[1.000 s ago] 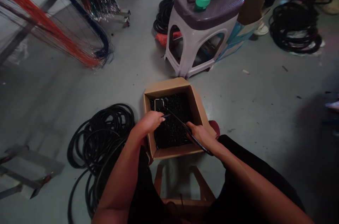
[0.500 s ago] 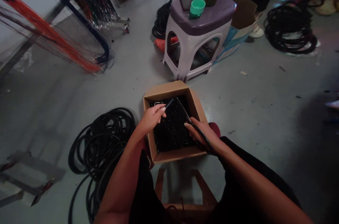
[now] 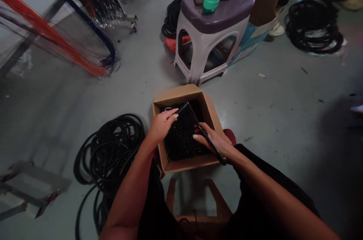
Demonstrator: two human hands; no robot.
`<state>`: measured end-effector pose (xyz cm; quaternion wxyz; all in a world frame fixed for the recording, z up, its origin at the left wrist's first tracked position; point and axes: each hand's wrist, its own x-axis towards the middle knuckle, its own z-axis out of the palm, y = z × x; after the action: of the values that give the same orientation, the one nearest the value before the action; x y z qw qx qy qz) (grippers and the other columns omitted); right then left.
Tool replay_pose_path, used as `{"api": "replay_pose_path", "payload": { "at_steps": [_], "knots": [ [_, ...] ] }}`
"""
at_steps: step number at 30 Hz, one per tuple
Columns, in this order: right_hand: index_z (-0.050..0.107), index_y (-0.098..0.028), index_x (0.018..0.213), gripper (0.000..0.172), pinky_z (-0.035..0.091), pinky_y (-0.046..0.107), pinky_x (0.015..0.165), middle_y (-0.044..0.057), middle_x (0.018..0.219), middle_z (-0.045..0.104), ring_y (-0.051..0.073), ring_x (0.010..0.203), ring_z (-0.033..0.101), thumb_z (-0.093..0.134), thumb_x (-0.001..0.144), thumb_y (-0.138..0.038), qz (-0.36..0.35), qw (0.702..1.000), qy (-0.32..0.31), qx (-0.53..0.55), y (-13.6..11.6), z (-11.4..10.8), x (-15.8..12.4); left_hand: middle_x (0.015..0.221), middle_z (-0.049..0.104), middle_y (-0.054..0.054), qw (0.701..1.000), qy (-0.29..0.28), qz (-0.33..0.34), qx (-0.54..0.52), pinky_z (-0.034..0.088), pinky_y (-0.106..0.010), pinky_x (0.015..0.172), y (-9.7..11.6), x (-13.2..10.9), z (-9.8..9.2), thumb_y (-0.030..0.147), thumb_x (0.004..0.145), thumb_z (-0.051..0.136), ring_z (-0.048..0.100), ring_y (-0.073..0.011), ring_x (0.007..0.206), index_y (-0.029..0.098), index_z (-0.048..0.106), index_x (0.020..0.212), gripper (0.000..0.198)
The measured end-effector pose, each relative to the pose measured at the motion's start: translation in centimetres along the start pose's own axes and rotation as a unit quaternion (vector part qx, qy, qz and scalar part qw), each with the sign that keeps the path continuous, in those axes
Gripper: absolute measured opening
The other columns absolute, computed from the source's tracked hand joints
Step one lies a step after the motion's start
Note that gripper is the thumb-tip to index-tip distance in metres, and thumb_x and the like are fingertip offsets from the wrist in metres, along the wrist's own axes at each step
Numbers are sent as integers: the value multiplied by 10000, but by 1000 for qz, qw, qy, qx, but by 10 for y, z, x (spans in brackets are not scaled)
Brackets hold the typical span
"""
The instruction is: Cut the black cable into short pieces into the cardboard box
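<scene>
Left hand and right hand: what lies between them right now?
In the head view, a black cable runs from beside the left hand to the right hand, above a heap of small black pieces in the cardboard box.

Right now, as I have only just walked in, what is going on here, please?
A person has both hands over an open cardboard box full of small black pieces. The left hand grips a thin black cable near its spring-wound end, and the right hand holds it further along. The box rests on a wooden stool, and a coil of black cable lies on the floor to its left.
</scene>
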<state>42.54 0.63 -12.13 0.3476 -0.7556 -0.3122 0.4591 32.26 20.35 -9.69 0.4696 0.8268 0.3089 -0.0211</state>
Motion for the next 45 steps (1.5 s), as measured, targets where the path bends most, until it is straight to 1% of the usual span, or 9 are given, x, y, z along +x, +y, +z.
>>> {"api": "replay_pose_path", "payload": {
  "at_steps": [6, 11, 16, 21, 26, 31, 37, 39, 45],
  "knots": [
    [450, -167, 1252, 494, 451, 353, 805, 124, 1084, 633, 233, 948, 612, 543, 862, -455, 3, 1000, 3, 4, 4, 5, 2, 957, 725, -63, 1000, -17, -14, 10, 487, -292, 792, 6, -1, 1, 317, 892, 442, 648, -169, 818, 146, 601, 1261, 437],
    [454, -183, 1253, 506, 455, 378, 793, 125, 1080, 636, 248, 935, 613, 551, 853, -476, 6, 1000, 6, 1, 5, 6, 3, 1162, 676, -69, 999, -18, 30, -11, 437, -316, 942, 4, -1, 5, 300, 832, 545, 614, -200, 1049, 153, 617, 1216, 418],
    [453, -176, 1244, 484, 460, 369, 767, 121, 1058, 640, 240, 905, 617, 543, 860, -457, 5, 1000, 0, -3, 1, 6, 2, 1055, 703, -75, 999, -8, 10, -30, 491, -300, 795, 1, -1, 11, 305, 832, 529, 651, -187, 913, 153, 612, 1192, 399],
    [480, -167, 1212, 455, 455, 361, 744, 116, 1008, 648, 239, 868, 619, 524, 864, -456, 3, 1000, -6, -16, -3, 4, 1, 898, 729, -58, 999, -38, 3, -10, 490, -286, 770, 6, -2, 9, 316, 854, 500, 659, -166, 810, 153, 655, 1141, 364],
    [482, -168, 1202, 461, 452, 353, 725, 112, 992, 654, 230, 831, 618, 530, 856, -469, -5, 1000, -2, -17, 1, 5, 2, 898, 735, -66, 997, -76, 22, 15, 494, -284, 759, 6, -3, 9, 297, 860, 490, 658, -169, 816, 150, 655, 1171, 382],
    [486, -180, 1180, 435, 441, 334, 706, 95, 971, 650, 221, 821, 610, 537, 857, -467, -14, 1000, 3, -22, 4, 6, 2, 875, 735, -61, 997, -79, 27, 7, 494, -281, 734, 6, -4, 11, 296, 860, 486, 649, -167, 796, 158, 655, 1175, 383],
    [522, -200, 1132, 341, 424, 310, 689, 70, 938, 642, 203, 802, 597, 506, 884, -434, -9, 999, 35, -33, 6, 6, 5, 829, 695, -41, 995, -94, 10, -22, 450, -244, 632, 5, -2, 13, 337, 875, 456, 541, -101, 581, 136, 626, 1179, 403],
    [533, -198, 1105, 318, 419, 309, 695, 71, 951, 631, 204, 821, 591, 521, 875, -418, -15, 997, 51, -55, 6, 6, 6, 819, 672, -35, 992, -115, 3, -51, 432, -230, 596, 5, -2, 13, 361, 894, 417, 508, -85, 551, 124, 625, 1131, 395],
    [546, -184, 1105, 318, 410, 328, 705, 106, 1008, 601, 223, 860, 574, 505, 883, -407, -59, 984, 93, -140, 8, 4, 5, 644, 567, -10, 967, -193, -43, -163, 406, -206, 550, 7, -5, 12, 448, 900, 389, 502, -80, 551, 116, 605, 799, 409]
  ]
}}
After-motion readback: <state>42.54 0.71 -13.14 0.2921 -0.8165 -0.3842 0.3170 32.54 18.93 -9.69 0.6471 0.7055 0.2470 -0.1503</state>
